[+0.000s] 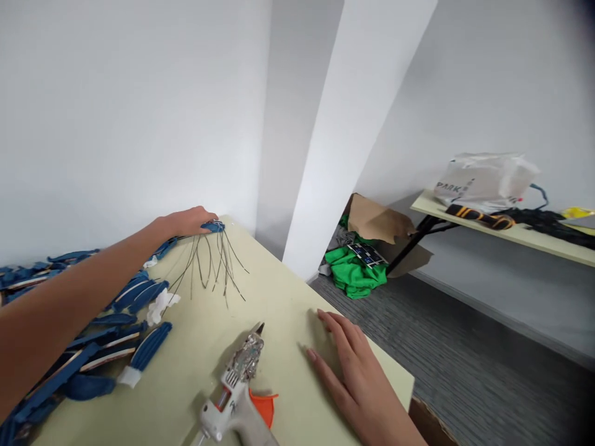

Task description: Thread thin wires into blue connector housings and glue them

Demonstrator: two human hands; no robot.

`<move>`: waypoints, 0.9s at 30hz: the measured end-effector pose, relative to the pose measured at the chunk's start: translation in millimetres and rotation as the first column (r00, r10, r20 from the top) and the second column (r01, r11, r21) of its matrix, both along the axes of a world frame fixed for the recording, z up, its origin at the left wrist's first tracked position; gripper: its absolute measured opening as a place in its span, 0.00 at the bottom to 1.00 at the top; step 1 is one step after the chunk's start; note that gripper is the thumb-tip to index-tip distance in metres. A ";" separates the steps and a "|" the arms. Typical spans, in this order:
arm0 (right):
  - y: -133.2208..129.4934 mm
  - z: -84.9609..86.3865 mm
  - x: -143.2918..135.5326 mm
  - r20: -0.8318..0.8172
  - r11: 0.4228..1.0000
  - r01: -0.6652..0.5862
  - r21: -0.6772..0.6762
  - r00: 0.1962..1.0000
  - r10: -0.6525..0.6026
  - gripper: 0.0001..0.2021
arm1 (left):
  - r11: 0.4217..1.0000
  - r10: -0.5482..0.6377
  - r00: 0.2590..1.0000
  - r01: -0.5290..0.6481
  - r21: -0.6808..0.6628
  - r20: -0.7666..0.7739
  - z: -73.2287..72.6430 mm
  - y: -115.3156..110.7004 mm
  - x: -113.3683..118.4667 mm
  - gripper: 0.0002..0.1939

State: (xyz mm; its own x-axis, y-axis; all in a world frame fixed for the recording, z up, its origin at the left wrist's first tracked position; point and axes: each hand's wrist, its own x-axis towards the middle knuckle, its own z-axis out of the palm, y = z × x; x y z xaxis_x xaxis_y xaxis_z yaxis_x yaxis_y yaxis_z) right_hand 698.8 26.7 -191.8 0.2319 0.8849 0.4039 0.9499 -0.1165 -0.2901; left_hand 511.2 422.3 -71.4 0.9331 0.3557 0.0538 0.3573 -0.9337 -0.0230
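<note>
Stretched to the table's far corner, my left hand [193, 220] has its fingers closed round a small blue piece [213, 227], from which thin dark wires [225, 263] hang over the tabletop. My right hand [356, 378] hovers over or rests on the table's right side, fingers apart, holding nothing. A white glue gun [237, 396] with a silvery, crusted nozzle and an orange trigger lies between my hands, nearer my right. Many blue fabric pieces [151, 345] are spread along the left, partly hidden under my left forearm. White scraps [162, 305] lie among them.
The pale table [288, 322] meets a white wall and pillar. Beyond its right edge, green cloth [356, 272] and a torn cardboard box [379, 220] lie on the floor. A second table [525, 234] holds a plastic bag [486, 178]. Another box [430, 424] stands below the near corner.
</note>
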 end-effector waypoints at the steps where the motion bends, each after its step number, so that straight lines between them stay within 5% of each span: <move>1: -0.6 0.8 0.0 -0.004 1.000 0.002 -0.014 1.000 -0.002 0.25 | 1.000 0.004 1.000 -0.004 -0.003 0.008 -3.4 -2.5 0.0 0.19; 8: -3.1 -0.4 4.4 -0.038 0.999 -0.017 -0.037 0.999 0.016 0.28 | 0.998 0.054 0.997 -0.054 -0.018 0.049 -22.2 -1.4 9.9 0.18; 16: -0.7 1.3 3.2 -0.026 0.999 -0.029 -0.029 0.999 0.029 0.28 | 0.997 0.078 0.995 -0.077 -0.011 0.069 -20.6 19.2 25.5 0.18; 22: 3.3 -1.6 6.1 0.056 0.999 -0.036 0.010 0.998 0.036 0.26 | 0.997 0.069 0.997 -0.070 0.025 0.047 19.1 -10.5 0.3 0.22; 27: 4.5 -10.2 15.0 0.049 0.998 -0.059 0.025 0.997 0.058 0.23 | 0.988 0.141 0.989 -0.143 0.063 0.040 70.1 -84.8 -76.2 0.25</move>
State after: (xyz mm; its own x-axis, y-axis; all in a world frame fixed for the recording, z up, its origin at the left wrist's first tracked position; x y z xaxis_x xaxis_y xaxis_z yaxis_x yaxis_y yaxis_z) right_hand 713.8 31.2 -201.9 0.1595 0.8853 0.4368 0.9679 -0.0532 -0.2456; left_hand 435.0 337.5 -1.3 0.8704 0.4792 0.1132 0.4880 -0.8702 -0.0679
